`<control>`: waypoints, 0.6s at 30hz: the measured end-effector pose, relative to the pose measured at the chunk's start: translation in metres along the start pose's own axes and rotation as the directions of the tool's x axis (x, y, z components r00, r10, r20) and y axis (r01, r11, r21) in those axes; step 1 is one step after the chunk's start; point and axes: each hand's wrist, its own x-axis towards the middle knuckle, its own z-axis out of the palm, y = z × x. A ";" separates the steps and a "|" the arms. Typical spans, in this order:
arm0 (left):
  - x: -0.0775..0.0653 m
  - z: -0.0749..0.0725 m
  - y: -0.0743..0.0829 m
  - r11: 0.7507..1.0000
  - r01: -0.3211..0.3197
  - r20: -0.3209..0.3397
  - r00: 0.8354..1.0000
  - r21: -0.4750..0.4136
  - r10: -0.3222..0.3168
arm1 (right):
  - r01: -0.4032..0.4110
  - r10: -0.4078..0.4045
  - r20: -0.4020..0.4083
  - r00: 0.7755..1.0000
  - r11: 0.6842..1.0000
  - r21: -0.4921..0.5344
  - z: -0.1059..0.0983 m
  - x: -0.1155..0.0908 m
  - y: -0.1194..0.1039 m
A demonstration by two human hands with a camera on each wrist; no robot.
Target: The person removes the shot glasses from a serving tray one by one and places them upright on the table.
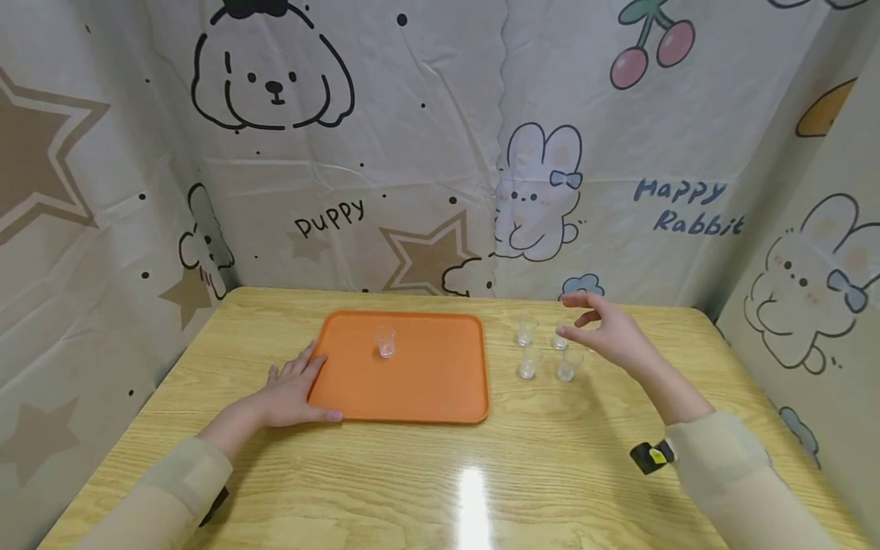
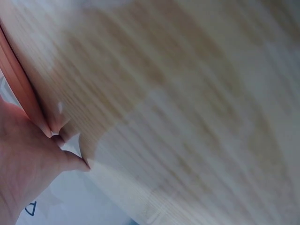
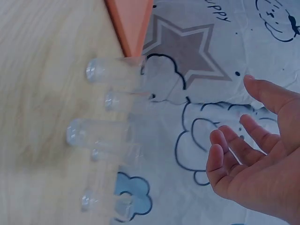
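Note:
An orange tray (image 1: 433, 382) lies on the table, with one small clear cup (image 1: 386, 344) standing upright towards its back left. My left hand (image 1: 292, 393) rests along the tray's left edge, fingers spread and thumb at the front left corner. In the left wrist view the left hand (image 2: 28, 159) is beside the tray's rim (image 2: 23, 89). Right of the tray stand several clear cups (image 1: 528, 363), some partly hidden. Above them hovers my right hand (image 1: 612, 332), thumb and fingers apart with nothing between. The right wrist view shows that hand (image 3: 262, 164) apart from the cups (image 3: 101, 132).
The wooden table (image 1: 385, 481) reaches back to a printed cloth (image 1: 426, 153) that hangs behind it and at both sides. A dark wrist camera (image 1: 649, 457) sits at the right sleeve.

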 end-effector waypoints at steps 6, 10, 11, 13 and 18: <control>-0.001 -0.001 0.000 1.000 -0.001 0.003 1.000 -0.005 0.001 | 0.039 -0.039 -0.011 0.999 0.999 -0.001 -0.002 0.014 -0.028; -0.001 -0.002 0.001 1.000 -0.005 0.002 1.000 -0.007 0.005 | 0.066 -0.066 -0.007 0.998 0.998 0.004 0.001 0.025 -0.048; -0.001 -0.002 0.002 1.000 -0.009 0.000 1.000 -0.009 0.009 | 0.076 -0.076 -0.006 0.997 0.997 0.008 0.002 0.028 -0.053; -0.001 -0.002 0.002 1.000 -0.007 -0.001 1.000 -0.007 0.007 | 0.095 -0.095 -0.005 0.996 0.995 0.016 0.005 0.032 -0.062; -0.001 -0.001 0.002 1.000 -0.004 -0.001 1.000 -0.003 0.004 | 0.139 -0.139 -0.008 0.990 0.989 0.057 0.014 0.043 -0.082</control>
